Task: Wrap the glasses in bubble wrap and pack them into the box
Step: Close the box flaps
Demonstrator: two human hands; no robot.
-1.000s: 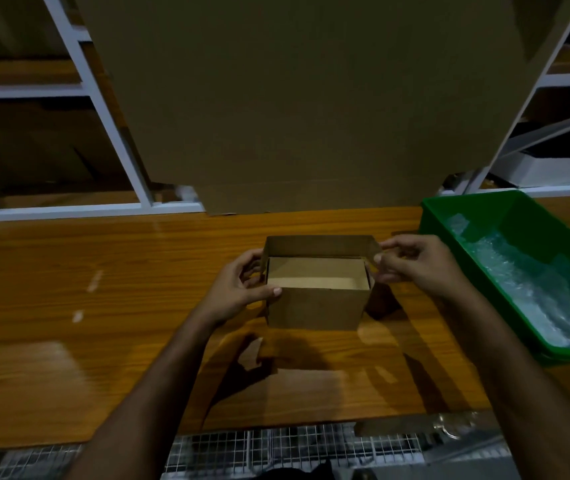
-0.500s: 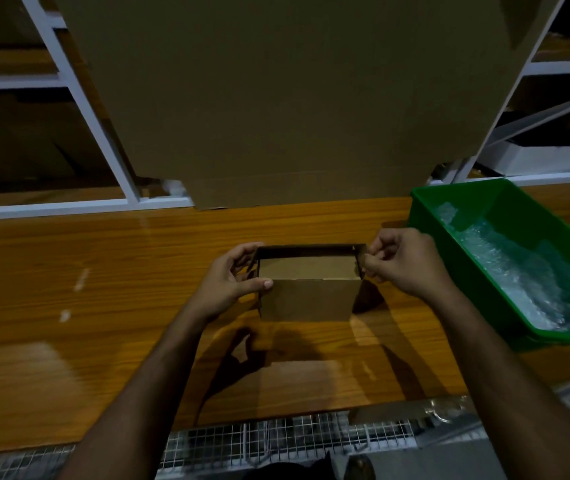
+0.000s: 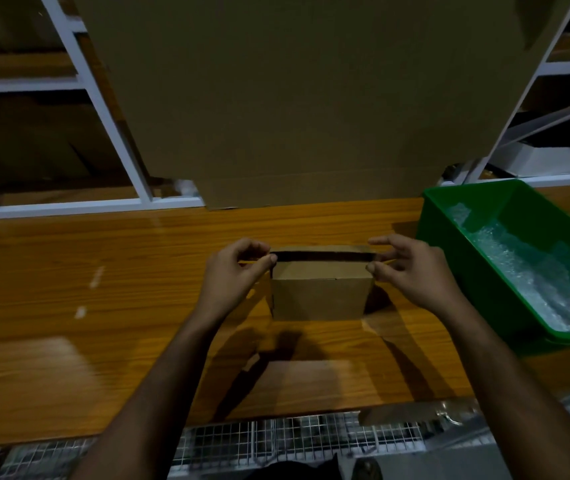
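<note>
A small brown cardboard box (image 3: 321, 299) stands on the wooden table (image 3: 103, 306) in the middle. Its top is nearly closed, with a narrow dark gap along the far edge. My left hand (image 3: 238, 275) pinches the box's top left corner between thumb and curled fingers. My right hand (image 3: 408, 268) pinches the top right corner, index finger stretched over the lid. Bubble wrap (image 3: 533, 271) lies in a green bin (image 3: 450, 230) to the right. No glasses are visible.
A large cardboard sheet (image 3: 294, 98) leans upright behind the box against a white metal shelf frame (image 3: 110, 116). A wire mesh (image 3: 276, 445) runs below the table's near edge. The green bin sits close to my right forearm.
The box's lid has come down: its open top showed the inside a second ago, now only a thin gap remains. Both hands shifted up to the top corners.
</note>
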